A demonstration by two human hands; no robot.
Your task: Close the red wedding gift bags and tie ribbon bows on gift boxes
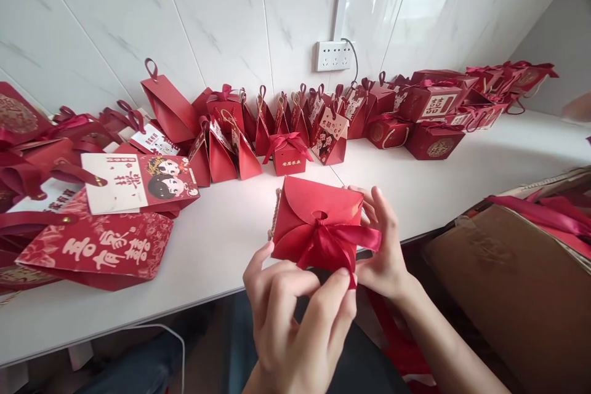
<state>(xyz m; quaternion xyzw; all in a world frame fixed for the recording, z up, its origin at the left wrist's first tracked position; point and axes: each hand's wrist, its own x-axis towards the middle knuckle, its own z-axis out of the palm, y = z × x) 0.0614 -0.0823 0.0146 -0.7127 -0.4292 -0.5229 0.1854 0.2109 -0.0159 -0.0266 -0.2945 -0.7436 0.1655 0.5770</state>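
My left hand (298, 308) pinched a tail of the ribbon (321, 240), and my right hand (383, 252) held the red box (323, 194) above the near edge of the counter (221, 234). Other red boxes (434, 141) stood farther back on it; a wall socket (333, 56) showed behind it.

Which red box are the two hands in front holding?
The front middle box: the left hand pinches its ribbon and the right hand holds its side. The small bow-tied box behind it and all the others aren't in these hands.
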